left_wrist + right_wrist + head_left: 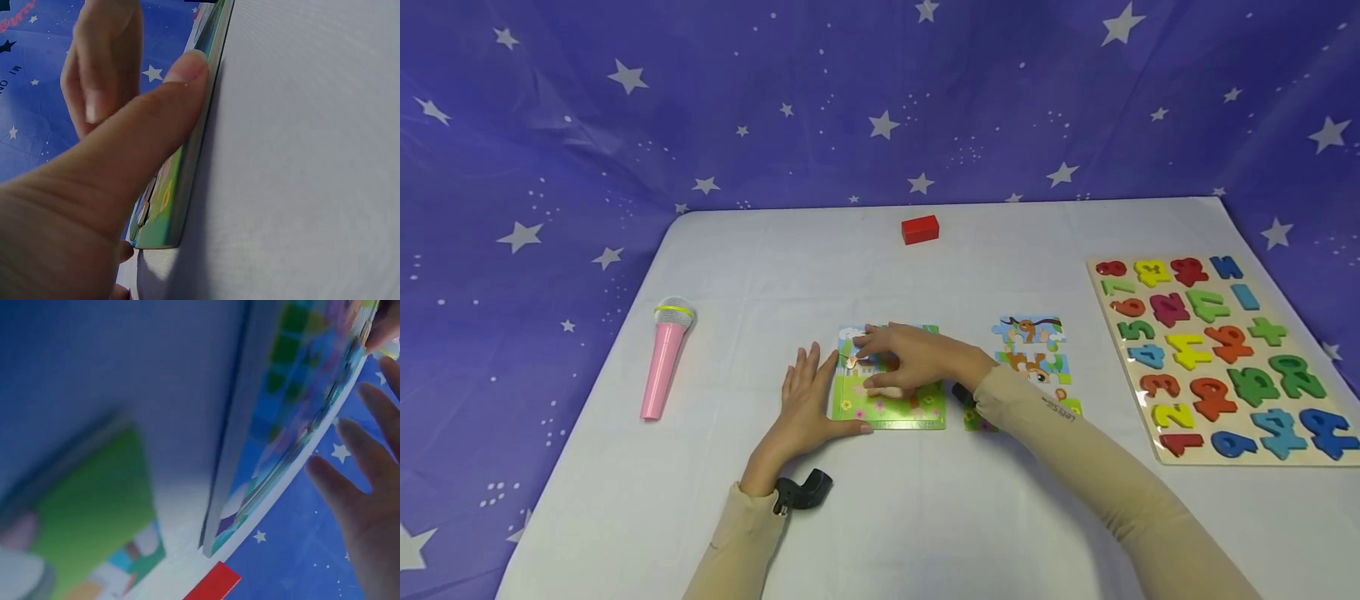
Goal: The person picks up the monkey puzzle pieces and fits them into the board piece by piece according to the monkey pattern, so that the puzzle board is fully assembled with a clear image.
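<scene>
A small picture puzzle board [891,412] with a green lower part lies on the white table. Along its left side rests my left hand [805,408], fingers extended, the thumb at the near edge. In the left wrist view that thumb [159,112] lies against the board's edge. Over the board's upper part reaches my right hand [917,357], covering some of the picture. In the right wrist view its fingers [350,440] look spread and hold no visible piece. Loose puzzle pieces [1030,330] lie right of the board, partly behind the right forearm.
A pink toy microphone [664,358] lies at the left. A red block [921,230] sits near the far edge. On the right is a wooden number board [1165,383] with several coloured digits and signs. A starry purple cloth [820,92] hangs behind the table.
</scene>
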`<state>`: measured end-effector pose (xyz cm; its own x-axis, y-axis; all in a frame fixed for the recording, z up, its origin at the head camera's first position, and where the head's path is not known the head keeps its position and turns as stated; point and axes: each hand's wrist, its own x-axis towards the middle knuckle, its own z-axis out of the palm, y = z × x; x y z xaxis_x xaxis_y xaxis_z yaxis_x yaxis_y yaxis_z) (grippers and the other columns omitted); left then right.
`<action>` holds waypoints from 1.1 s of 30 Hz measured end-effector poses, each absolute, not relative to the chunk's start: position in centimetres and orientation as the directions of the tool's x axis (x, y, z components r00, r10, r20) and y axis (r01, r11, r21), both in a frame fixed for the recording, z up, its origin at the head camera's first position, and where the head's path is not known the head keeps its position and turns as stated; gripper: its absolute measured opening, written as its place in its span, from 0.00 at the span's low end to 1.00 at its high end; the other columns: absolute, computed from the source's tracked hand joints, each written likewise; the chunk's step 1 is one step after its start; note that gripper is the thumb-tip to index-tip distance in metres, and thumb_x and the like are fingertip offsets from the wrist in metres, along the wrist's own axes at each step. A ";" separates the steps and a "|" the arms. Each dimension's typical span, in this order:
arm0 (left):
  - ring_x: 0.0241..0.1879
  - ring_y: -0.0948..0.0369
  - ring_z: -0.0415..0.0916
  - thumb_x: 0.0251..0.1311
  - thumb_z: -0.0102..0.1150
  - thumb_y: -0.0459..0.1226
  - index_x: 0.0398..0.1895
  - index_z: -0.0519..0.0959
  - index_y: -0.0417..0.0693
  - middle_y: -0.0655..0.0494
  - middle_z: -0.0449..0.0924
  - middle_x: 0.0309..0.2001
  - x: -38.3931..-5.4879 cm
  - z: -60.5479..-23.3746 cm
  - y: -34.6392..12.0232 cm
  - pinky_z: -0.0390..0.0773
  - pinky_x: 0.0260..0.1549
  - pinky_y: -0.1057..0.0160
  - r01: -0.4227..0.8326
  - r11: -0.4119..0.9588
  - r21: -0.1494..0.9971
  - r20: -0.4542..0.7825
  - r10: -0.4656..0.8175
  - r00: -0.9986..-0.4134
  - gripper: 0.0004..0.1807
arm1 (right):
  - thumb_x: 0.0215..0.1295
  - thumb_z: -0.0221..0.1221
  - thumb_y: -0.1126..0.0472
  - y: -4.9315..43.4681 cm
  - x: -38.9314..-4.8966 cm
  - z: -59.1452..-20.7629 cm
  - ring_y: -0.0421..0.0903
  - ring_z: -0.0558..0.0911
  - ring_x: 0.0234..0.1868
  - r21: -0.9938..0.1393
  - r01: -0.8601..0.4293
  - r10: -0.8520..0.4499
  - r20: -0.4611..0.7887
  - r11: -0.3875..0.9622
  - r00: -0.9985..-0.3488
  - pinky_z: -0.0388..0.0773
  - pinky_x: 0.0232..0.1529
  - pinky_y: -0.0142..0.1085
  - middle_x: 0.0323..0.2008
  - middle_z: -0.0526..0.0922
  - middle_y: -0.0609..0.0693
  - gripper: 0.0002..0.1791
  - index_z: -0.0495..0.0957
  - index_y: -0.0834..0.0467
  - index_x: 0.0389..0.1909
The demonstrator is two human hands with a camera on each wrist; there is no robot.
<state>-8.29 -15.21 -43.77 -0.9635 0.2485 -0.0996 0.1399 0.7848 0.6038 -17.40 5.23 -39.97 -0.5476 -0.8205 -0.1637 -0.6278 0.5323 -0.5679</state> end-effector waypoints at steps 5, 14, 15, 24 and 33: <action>0.71 0.45 0.22 0.33 0.69 0.59 0.71 0.46 0.47 0.41 0.30 0.72 -8.3 -43.9 -15.2 0.30 0.66 0.41 0.145 0.787 0.600 -0.096 0.251 -0.963 0.63 | 0.61 0.53 0.42 5.1 -16.8 -39.8 0.49 0.61 0.68 -0.564 -0.594 -0.768 -0.115 0.573 -0.631 0.57 0.67 0.45 0.65 0.65 0.51 0.29 0.70 0.55 0.59; 0.71 0.45 0.23 0.33 0.69 0.60 0.71 0.46 0.48 0.41 0.31 0.72 -8.3 -43.9 -15.2 0.30 0.66 0.41 0.150 0.793 0.590 -0.086 0.246 -0.965 0.62 | 0.64 0.46 0.40 3.6 -13.9 -39.9 0.55 0.58 0.68 -0.387 -0.671 -0.759 -0.135 0.632 -0.637 0.56 0.66 0.53 0.67 0.56 0.61 0.35 0.60 0.59 0.65; 0.71 0.45 0.23 0.33 0.69 0.60 0.71 0.46 0.47 0.41 0.31 0.72 -8.3 -43.9 -15.2 0.30 0.66 0.41 0.149 0.793 0.590 -0.085 0.245 -0.966 0.63 | 0.65 0.44 0.39 3.4 -13.7 -39.9 0.55 0.54 0.70 -0.373 -0.673 -0.759 -0.166 0.639 -0.630 0.53 0.67 0.54 0.69 0.53 0.61 0.37 0.57 0.59 0.67; 0.71 0.46 0.23 0.33 0.68 0.60 0.71 0.46 0.47 0.42 0.31 0.72 -8.3 -43.8 -15.1 0.31 0.66 0.42 0.148 0.805 0.574 -0.091 0.243 -0.966 0.63 | 0.62 0.39 0.32 2.8 -13.2 -39.8 0.54 0.37 0.72 -0.243 -0.686 -0.720 -0.365 0.685 -0.590 0.41 0.69 0.54 0.72 0.35 0.56 0.46 0.41 0.59 0.70; 0.71 0.44 0.25 0.33 0.70 0.59 0.70 0.48 0.45 0.40 0.33 0.72 -8.3 -43.8 -15.0 0.32 0.66 0.41 0.158 0.803 0.575 -0.072 0.242 -0.967 0.62 | 0.60 0.40 0.31 3.8 -14.1 -39.0 0.50 0.40 0.73 -0.255 -0.724 -0.754 -0.386 0.641 -0.531 0.39 0.71 0.50 0.72 0.39 0.53 0.45 0.46 0.55 0.70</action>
<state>-8.33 -15.03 -43.77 -0.9675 0.2425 -0.0721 0.1583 0.8026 0.5751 -14.14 3.83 -39.04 -0.5313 -0.7540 -0.3862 -0.7239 0.6409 -0.2553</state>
